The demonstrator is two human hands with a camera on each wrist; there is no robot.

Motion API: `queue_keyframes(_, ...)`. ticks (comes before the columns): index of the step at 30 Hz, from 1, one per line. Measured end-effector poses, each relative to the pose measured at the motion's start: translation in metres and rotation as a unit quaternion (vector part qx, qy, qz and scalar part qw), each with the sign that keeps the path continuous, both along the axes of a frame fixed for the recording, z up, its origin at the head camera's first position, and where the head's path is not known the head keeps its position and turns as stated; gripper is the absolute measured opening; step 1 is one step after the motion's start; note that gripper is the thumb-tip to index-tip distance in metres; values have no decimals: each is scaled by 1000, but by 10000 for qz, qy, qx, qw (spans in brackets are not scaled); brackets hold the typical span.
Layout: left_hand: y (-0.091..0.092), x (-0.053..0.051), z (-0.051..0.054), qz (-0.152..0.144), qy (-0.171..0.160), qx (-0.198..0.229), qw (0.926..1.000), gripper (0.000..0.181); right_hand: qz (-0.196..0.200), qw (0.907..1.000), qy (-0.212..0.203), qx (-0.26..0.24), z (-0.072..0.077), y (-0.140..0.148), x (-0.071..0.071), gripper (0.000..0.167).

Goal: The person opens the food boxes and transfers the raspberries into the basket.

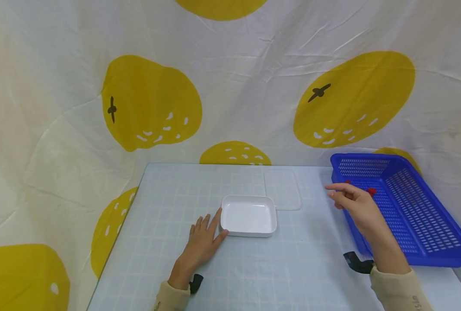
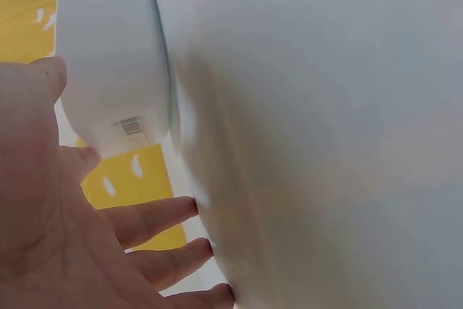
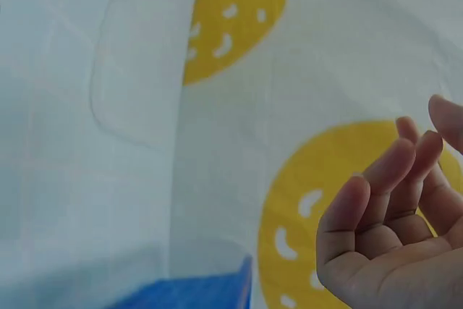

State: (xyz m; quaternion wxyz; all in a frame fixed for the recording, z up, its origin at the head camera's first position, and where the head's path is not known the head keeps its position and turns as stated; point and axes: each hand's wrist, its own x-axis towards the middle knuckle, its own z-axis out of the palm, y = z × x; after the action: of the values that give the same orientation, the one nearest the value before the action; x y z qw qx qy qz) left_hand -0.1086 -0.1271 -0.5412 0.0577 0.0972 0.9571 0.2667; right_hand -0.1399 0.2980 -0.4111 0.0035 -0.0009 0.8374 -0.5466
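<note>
A white rectangular container (image 1: pixel 249 214) sits on the table, its inside bare and a small barcode label on its side in the left wrist view. My left hand (image 1: pixel 202 242) lies beside its left end, fingers spread, thumb and index finger touching the wall. Above the near left side of the blue basket (image 1: pixel 440 203) hovers my right hand (image 1: pixel 355 205), its fingers loosely bent with nothing in them. Two small red things, including this red piece (image 1: pixel 372 191), show in the basket, partly hidden by the hand; their kind is too small to tell.
Flat on the table behind the container lies a clear rectangular lid (image 1: pixel 282 190). The light checked tabletop (image 1: pixel 284 272) ends at a white curtain (image 1: pixel 249 108) printed with yellow fruit. The basket stands along the table's right edge.
</note>
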Motion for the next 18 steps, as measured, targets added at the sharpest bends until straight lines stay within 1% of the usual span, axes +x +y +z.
queue_keyframes(3,0,1,0,4,6,49,10000,74,97,9998,-96,-170,-7,-16,5,37)
queue_keyframes(7,0,1,0,32,3,90,10000,74,194,9987,-279,-385,-21,-36,7,40)
queue_keyframes(12,1,1,-1,45,59,136,9999,74,290,9960,-314,-781,-39,-57,8,39)
queue_keyframes(18,2,1,-1,68,75,7,9999,75,459,9907,-402,-1213,-56,-77,11,37)
